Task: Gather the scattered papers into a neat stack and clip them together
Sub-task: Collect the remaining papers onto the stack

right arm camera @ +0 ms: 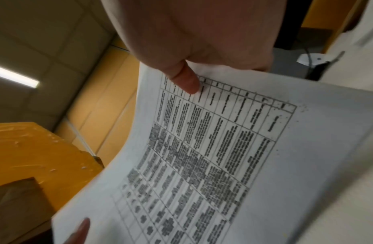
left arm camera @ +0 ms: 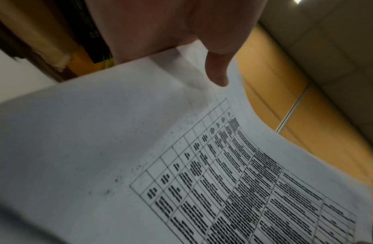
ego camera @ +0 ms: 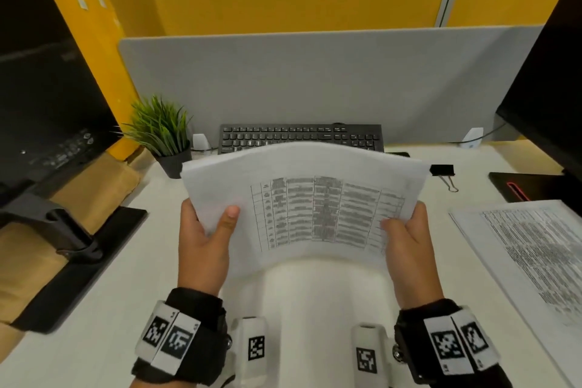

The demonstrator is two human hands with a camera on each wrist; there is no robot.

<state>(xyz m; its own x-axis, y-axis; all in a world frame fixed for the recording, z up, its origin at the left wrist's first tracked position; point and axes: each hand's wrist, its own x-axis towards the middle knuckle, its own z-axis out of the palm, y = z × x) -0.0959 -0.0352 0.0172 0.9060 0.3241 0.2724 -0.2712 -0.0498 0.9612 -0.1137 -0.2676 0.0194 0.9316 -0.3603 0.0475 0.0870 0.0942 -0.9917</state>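
Note:
A bundle of white papers (ego camera: pixel 305 198) with a printed table on top is lifted above the desk, bowed in the middle. My left hand (ego camera: pixel 204 236) grips its left edge, thumb on top. At the right edge my right hand (ego camera: pixel 406 239) grips it the same way. The left wrist view shows the papers (left arm camera: pixel 181 165) under my left thumb (left arm camera: pixel 216 71). The right wrist view shows the same papers (right arm camera: pixel 212 148) pinched by my right thumb (right arm camera: pixel 187 80). A black binder clip (ego camera: pixel 442 171) lies on the desk just right of the papers. More printed sheets (ego camera: pixel 532 258) lie on the desk at the right.
A black keyboard (ego camera: pixel 300 137) sits behind the papers, against a grey divider (ego camera: pixel 315 82). A small potted plant (ego camera: pixel 163 135) stands at the back left. Dark monitors (ego camera: pixel 47 79) flank the white desk (ego camera: pixel 94 309) on both sides, with their bases on it.

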